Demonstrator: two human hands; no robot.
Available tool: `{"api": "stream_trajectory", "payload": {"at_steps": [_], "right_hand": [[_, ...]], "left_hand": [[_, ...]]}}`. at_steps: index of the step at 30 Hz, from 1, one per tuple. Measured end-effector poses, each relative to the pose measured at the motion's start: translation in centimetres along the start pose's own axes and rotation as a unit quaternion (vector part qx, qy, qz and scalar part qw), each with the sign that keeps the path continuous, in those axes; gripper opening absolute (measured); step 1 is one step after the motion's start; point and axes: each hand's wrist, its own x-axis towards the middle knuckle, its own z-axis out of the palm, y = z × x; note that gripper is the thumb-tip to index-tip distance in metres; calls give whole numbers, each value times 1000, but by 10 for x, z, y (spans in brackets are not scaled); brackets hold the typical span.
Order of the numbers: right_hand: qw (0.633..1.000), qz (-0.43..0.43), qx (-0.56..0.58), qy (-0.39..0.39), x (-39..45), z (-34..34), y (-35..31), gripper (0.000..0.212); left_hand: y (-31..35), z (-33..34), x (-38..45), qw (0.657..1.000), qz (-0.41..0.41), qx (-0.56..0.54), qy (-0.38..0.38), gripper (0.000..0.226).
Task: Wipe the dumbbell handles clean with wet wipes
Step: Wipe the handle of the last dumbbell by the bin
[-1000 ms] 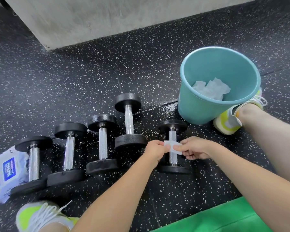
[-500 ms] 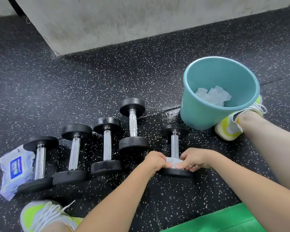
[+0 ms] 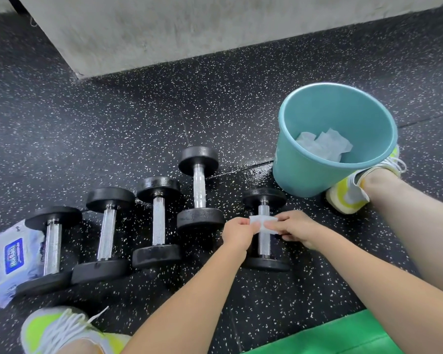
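Speckled blk floor [image 3: 138, 118]: 5 dumbbells [image 3: 159, 221] (in a row), wipes pack [image 3: 10, 256], teal bucket [image 3: 304, 172], green mat [image 3: 330, 338].

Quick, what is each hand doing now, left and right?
Left hand: fingers pinch the left end of the wet wipe on the dumbbell handle.
Right hand: fingers pinch the wipe's right end.

Both hands slid the wet wipe [image 3: 262, 224] up the dumbbell handle [image 3: 263, 238]. It had been down against the near weight plate [image 3: 266, 264].
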Motion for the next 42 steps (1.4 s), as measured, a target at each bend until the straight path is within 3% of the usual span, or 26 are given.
{"api": "stream_trajectory", "payload": {"at_steps": [2,7,13,18,21,29,35,42], "right_hand": [[1000,-2,21,13,1,0,-2,21],[996,-9,67,51,6,2,-2,38],[983,-21,156,99,8,10,-6,15],[965,-7,218,144,15,13,-9,26],[970,-1,185,159,14,10,-7,30],[972,26,200,124,4,-14,0,35],[973,32,206,93,-1,-25,0,27],[991,106,66,-48,-14,-41,8,15]], "left_hand": [[4,3,3,1000,-4,-2,2,7],[9,6,12,999,-31,-28,-5,17],[15,14,21,998,-18,-65,6,8],[21,23,29,997,14,-79,18,14],[21,24,27,994,-26,-108,-20,19],[31,43,19,989,-68,-97,-85,19],[20,51,14,990,-70,-77,-96,22],[14,39,12,991,-51,15,-119,35]]}}
